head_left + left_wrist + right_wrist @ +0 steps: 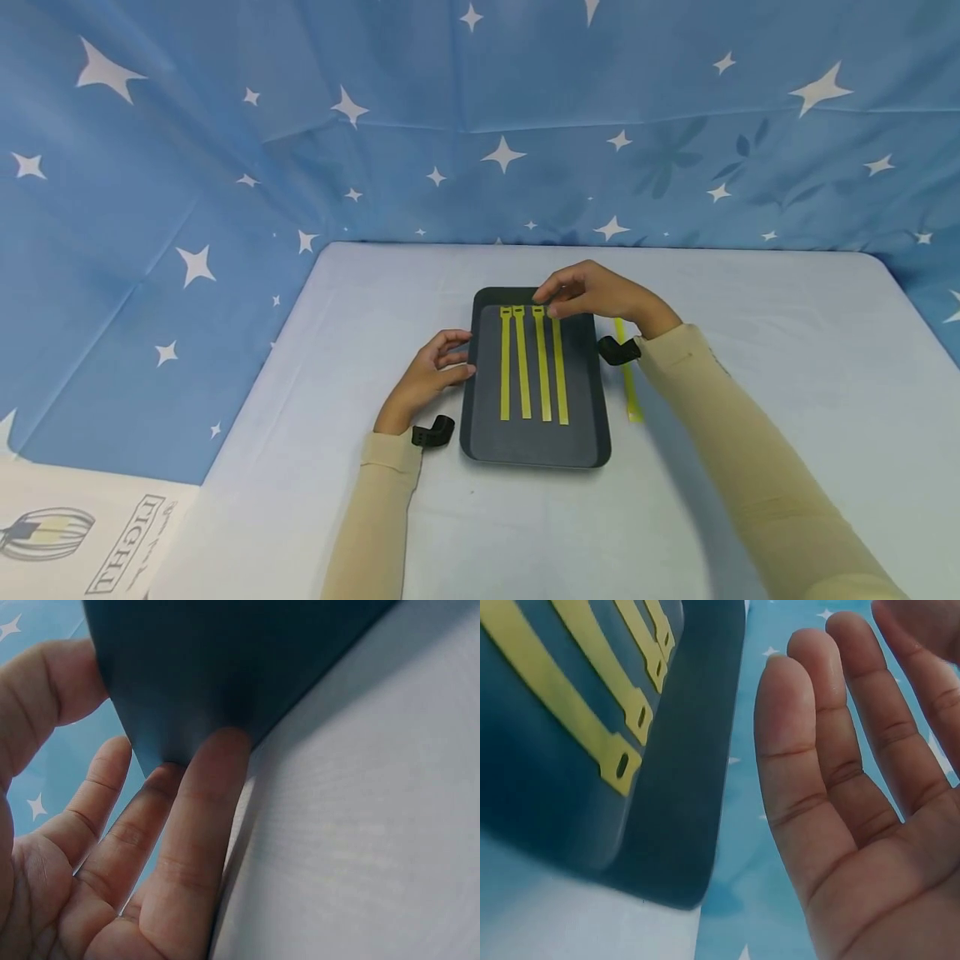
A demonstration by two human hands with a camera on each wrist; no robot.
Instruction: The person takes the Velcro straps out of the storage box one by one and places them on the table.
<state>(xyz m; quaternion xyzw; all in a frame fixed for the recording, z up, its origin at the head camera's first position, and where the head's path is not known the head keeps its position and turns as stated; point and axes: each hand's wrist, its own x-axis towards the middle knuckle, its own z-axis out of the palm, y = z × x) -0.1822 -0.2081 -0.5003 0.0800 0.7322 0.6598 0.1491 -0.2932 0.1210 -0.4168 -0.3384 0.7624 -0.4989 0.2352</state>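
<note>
A dark grey rectangular tray [517, 447] lies on the white-covered table. Several flat yellow straps [543, 367] with slotted heads lie lengthwise in it, side by side, heads at the far end. My left hand [429, 377] is at the tray's left side; in the left wrist view its fingertips touch the dark tray wall [187, 682]. Above the tray's far right corner is my right hand [592, 293], partly covering a strap's head. In the right wrist view that hand's fingers [786, 712] are extended beside the tray rim, holding nothing.
Another yellow strap [628, 383] lies on the table right of the tray, partly hidden by the right wrist. Dark wrist cameras sit on both wrists. A blue star-patterned curtain [450, 75] hangs behind and left. Printed cream cloth [90, 533] is at the lower left.
</note>
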